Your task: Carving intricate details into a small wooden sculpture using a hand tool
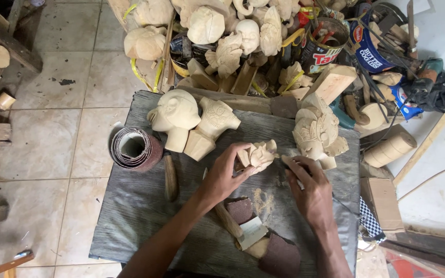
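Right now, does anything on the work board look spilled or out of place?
Yes. A small heap of fine wood dust lies loose on the grey board, between the hands and just below the small carving that the left hand holds.

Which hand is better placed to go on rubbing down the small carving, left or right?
Probably the right hand: it pinches a folded piece of sandpaper beside the small carving, while the left hand is occupied gripping that carving above the grey board.
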